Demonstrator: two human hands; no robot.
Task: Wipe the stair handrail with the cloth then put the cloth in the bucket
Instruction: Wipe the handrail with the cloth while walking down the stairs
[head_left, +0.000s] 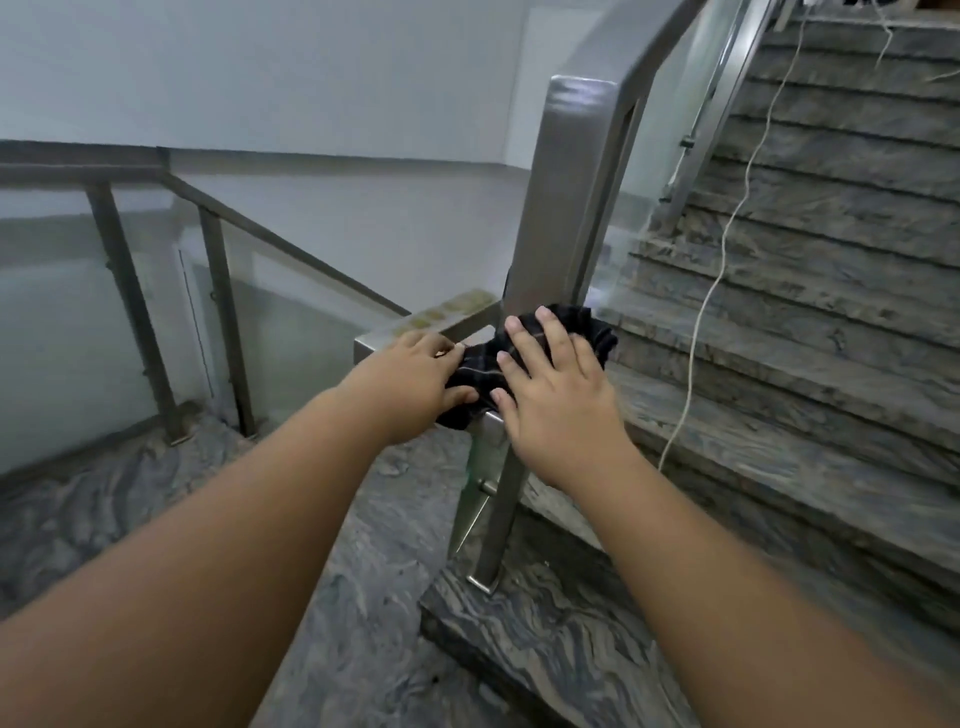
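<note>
A dark checked cloth (480, 371) lies bunched on the low corner of the steel handrail (569, 171), where the rail bends from a flat section up into a tall post. My right hand (553, 387) presses flat on the cloth with fingers spread. My left hand (418, 376) grips the cloth's left edge against the flat rail section. No bucket is in view.
Grey marble stairs (810, 332) rise on the right, with a white cable (727, 234) trailing down them. Glass panels and a second rail (291, 244) descend on the left. The marble landing floor (363, 545) lies below my arms, and a raised step edge sits at the post's base.
</note>
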